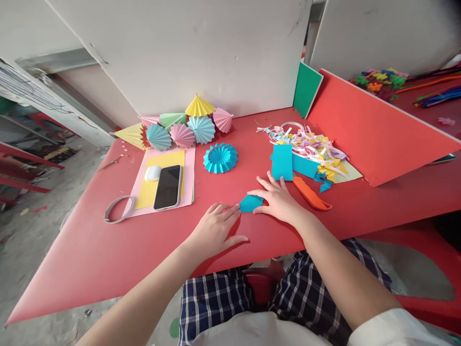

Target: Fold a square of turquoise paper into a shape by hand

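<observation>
A small folded blue paper [250, 203] lies flat on the red table [216, 240] near its front edge. My left hand [216, 228] rests at the paper's left end, fingertips touching its corner, thumb apart from the fingers. On the right side of the paper, my right hand [276, 197] lies with fingers spread, thumb and a finger on the paper. Just beyond my right hand is a blue paper rectangle [282, 163]. An orange scissors-like tool [310, 194] with a wavy edge lies to the right of that hand. A pleated blue paper ring [220, 158] sits farther back.
Pleated paper cones [183, 134] stand at the back left. A phone [168, 186] and white case [152, 173] lie on coloured sheets [144, 192], beside a grey band [118, 210]. Paper scraps [306, 144] lie back right, before a leaning red board [370, 125].
</observation>
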Demonstrator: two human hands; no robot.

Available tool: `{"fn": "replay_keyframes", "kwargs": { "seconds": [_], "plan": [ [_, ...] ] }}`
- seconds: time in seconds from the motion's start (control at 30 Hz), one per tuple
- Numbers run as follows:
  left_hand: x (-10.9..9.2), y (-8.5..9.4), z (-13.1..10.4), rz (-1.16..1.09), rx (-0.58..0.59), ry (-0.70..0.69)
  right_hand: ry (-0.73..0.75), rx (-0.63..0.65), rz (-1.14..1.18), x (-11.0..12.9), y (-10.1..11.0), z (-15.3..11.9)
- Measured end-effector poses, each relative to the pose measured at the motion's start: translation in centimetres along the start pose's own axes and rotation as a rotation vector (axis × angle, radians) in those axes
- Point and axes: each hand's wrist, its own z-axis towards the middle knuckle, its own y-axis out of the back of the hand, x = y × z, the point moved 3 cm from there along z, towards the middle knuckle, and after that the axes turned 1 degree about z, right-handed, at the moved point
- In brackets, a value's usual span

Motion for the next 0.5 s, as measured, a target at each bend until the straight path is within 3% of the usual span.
{"fn": "replay_keyframes", "kwargs": {
  "seconds": [0.5],
  "plan": [
    [-0.33,0.08,-1.15,0.123,-0.017,-0.017,-0.012,0.028,0.02,-0.09,-0.11,0.01]
  ]
}}
